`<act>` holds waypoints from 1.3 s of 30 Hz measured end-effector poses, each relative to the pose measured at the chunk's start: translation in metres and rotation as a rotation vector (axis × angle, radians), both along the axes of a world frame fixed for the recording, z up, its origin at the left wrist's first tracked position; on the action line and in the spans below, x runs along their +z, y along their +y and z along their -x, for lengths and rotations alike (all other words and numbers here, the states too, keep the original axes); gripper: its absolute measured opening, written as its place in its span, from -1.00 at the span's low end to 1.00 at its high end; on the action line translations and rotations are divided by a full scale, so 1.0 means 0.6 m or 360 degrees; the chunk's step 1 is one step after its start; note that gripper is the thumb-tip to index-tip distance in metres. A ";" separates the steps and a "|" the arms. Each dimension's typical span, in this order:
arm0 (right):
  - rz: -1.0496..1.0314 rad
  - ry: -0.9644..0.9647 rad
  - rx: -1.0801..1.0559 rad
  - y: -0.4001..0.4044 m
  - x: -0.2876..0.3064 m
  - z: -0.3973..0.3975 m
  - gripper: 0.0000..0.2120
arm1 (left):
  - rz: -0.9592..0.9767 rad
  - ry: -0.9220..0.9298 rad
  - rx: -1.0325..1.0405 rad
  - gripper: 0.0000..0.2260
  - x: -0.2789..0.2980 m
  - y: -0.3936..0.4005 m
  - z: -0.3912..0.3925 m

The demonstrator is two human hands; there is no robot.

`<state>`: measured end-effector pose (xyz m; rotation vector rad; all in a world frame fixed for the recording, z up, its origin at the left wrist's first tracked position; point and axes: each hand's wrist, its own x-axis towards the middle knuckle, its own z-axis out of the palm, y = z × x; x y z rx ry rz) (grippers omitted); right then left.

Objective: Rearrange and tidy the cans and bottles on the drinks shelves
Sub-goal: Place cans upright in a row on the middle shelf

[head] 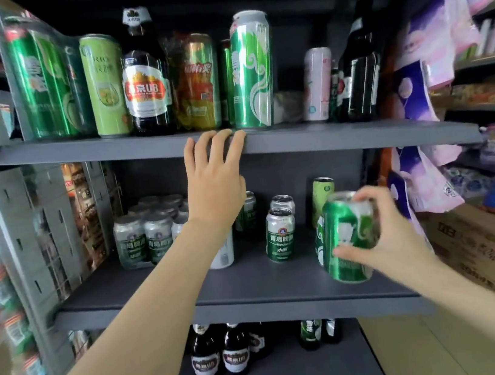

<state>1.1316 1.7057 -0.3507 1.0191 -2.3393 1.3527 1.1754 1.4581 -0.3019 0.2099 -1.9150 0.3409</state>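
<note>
The left hand rests on the front edge of the flat grey metal upper shelf, fingers straight and spread over the lip, holding nothing. The right hand grips a glossy green can, tilted, its fingers curled round the cylinder at the right end of the middle shelf. Just beside it stands a short silver-topped can; a dark glass bottle stands above.
</note>
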 end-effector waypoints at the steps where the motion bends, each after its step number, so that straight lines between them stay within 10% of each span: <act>1: -0.0081 -0.0043 -0.0072 -0.009 -0.030 0.022 -0.31 | -0.0006 -0.0017 -0.0002 -0.44 0.002 0.001 -0.002; 13: -0.0381 -0.0176 -0.0348 -0.027 -0.126 0.162 0.08 | 0.0029 0.0069 0.0007 -0.41 -0.005 -0.005 0.008; 25: -0.0177 -0.0242 -0.0164 -0.106 -0.129 0.216 -0.11 | -0.0022 0.0313 0.0156 -0.40 -0.037 0.000 0.040; 29: 0.0105 -0.0029 -0.0380 -0.071 -0.104 0.286 -0.59 | 0.0048 0.0473 0.0196 -0.44 -0.040 -0.011 0.059; 39: -0.0301 -0.0149 -0.0206 -0.131 -0.100 0.454 -0.24 | 0.0133 0.0761 0.0174 -0.42 -0.042 -0.029 0.091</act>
